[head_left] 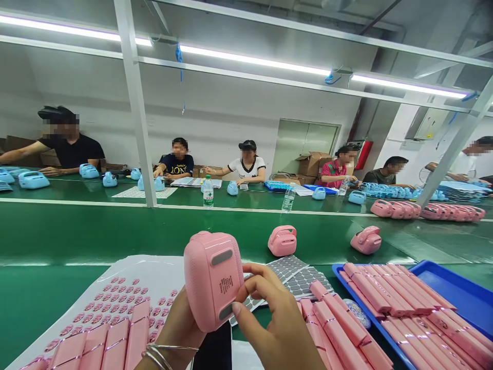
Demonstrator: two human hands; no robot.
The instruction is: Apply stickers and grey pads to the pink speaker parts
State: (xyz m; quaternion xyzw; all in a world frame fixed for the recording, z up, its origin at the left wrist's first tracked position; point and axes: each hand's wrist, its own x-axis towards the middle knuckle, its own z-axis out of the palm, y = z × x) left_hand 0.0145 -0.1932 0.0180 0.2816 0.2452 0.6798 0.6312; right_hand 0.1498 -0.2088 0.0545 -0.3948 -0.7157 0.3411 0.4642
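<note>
A pink portable speaker (pixel 204 277) is tilted so that its underside faces me, showing a block of dark print. My left hand (pixel 181 318) holds it from below and behind; most of those fingers are hidden. One grey oval foot pad (pixel 222 257) lies flat near the upper end of the underside. At the lower end is a second grey foot pad (pixel 227 311), with the thumb and index finger of my right hand (pixel 269 308) pinched at its edge. Sheets of grey oval pads (pixel 308 280) lie on the bench behind my right hand.
A white sheet of pink stickers (pixel 115 298) lies at left, partly under pink bar-shaped parts (pixel 115 341). More pink parts fill a blue tray (pixel 454 288) at right. Two pink speakers (pixel 282 241) stand ahead. Across the green bench (pixel 96 226), several co-workers sit among light-blue speakers.
</note>
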